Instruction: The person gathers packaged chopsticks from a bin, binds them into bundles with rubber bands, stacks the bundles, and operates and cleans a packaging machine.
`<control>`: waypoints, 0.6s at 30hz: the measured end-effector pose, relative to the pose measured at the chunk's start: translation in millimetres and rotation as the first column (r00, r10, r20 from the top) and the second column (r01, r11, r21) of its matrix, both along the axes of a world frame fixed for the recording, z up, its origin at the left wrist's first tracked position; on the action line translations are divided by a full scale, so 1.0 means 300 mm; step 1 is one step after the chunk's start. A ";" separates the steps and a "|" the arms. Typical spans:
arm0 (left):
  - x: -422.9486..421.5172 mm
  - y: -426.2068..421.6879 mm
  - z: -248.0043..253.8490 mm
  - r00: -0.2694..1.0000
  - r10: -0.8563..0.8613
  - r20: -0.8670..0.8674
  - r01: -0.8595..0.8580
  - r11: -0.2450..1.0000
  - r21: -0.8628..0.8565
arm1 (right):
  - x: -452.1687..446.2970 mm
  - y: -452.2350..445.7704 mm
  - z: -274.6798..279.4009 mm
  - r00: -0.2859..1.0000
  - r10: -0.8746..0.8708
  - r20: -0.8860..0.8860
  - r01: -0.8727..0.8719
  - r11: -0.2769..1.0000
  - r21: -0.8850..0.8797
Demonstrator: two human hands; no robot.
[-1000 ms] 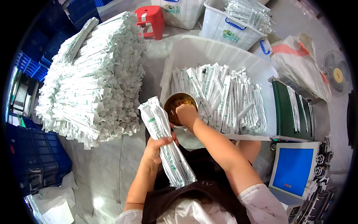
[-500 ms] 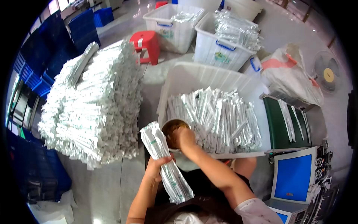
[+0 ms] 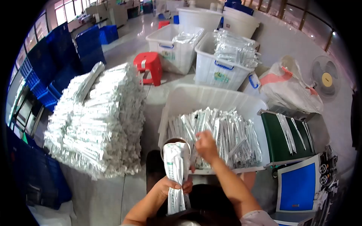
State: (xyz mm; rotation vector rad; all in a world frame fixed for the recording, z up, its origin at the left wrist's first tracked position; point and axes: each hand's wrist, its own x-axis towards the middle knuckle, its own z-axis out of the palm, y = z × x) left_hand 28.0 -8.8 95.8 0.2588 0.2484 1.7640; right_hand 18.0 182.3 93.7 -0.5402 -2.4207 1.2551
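My left hand (image 3: 174, 186) is wrapped round a bundle of long silver foil packets (image 3: 176, 160), held upright in front of my lap. Behind the bundle shows the rim of a round container (image 3: 174, 139); the bundle covers most of its inside. My right hand (image 3: 207, 147) hovers to the right of that container, its fingers curled together; whatever they may hold is too small to make out. Below and beyond it, many loose foil packets (image 3: 222, 132) lie in a large white bin (image 3: 215, 94).
At left stands a tall stack of foil packets (image 3: 102, 120). A red stool (image 3: 148, 66) and two white tubs, one a tub with packets (image 3: 215, 73), stand behind. At right are a green conveyor belt (image 3: 273, 130) with several packets, a blue-panelled machine (image 3: 298, 186) and a fan (image 3: 325, 78).
My right hand has come out of the round container and moved right. My left hand has turned the bundle more upright, in front of the container. The view has tilted up.
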 end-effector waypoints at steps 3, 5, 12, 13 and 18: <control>0.000 -0.031 -0.026 0.999 -0.005 -0.039 0.006 0.999 0.036 | 0.143 0.073 -0.004 0.972 0.216 -0.087 -0.233 0.923 -0.307; -0.001 -0.068 -0.100 0.998 0.058 0.028 -0.058 0.998 0.016 | 0.239 -0.014 -0.028 0.869 0.378 -0.320 -0.487 0.531 -0.693; 0.018 -0.003 -0.095 1.000 0.012 -0.020 -0.011 0.999 0.033 | 0.213 -0.107 0.112 0.858 0.306 -0.412 -0.409 0.893 -0.189; 0.035 0.007 -0.081 0.994 0.080 -0.080 -0.084 0.995 -0.053 | 0.201 -0.094 0.100 0.849 0.355 -0.391 -0.420 0.903 -0.091; 0.029 0.025 -0.070 0.962 0.117 -0.245 -0.155 0.977 -0.144 | 0.205 -0.022 0.097 0.871 0.347 -0.347 -0.486 0.512 -0.709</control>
